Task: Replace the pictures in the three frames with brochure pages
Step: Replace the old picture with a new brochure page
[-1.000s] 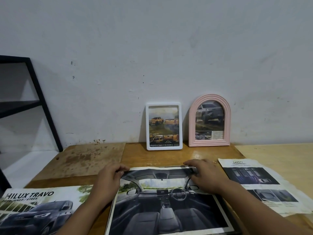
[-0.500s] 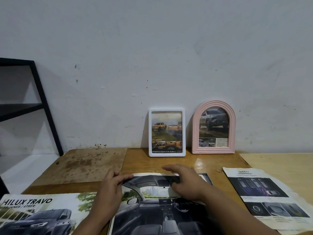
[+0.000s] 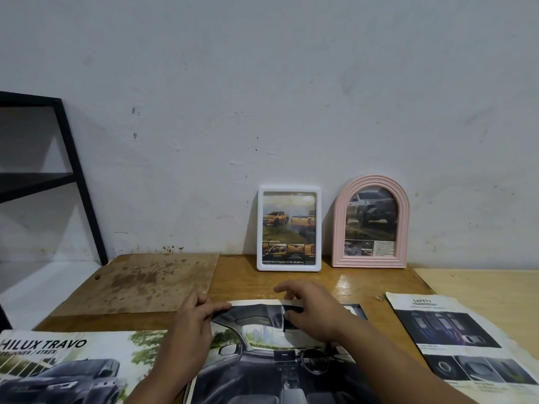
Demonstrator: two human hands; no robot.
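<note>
A brochure page showing a car interior (image 3: 262, 365) lies flat on the wooden table (image 3: 245, 284) in front of me. A dark frame edge (image 3: 359, 311) shows from under its top right corner. My left hand (image 3: 189, 325) pinches the page's top left corner, thumb on top. My right hand (image 3: 312, 312) arches over the middle of the top edge, thumb on the print and fingers curled past the edge, where a white strip is turned up. A white rectangular frame (image 3: 288, 228) and a pink arched frame (image 3: 370, 223) stand against the wall, each holding a truck picture.
A HILUX TRAVO brochure cover (image 3: 67, 365) lies at the near left and a SAFETY page (image 3: 460, 339) at the right. A stained board (image 3: 145, 284) covers the table's left part. A black metal shelf (image 3: 73, 176) stands at the far left by the wall.
My right hand has slid left along the page's top edge, from the right corner to the middle. The left hand stays at the left corner. The view has tilted up slightly.
</note>
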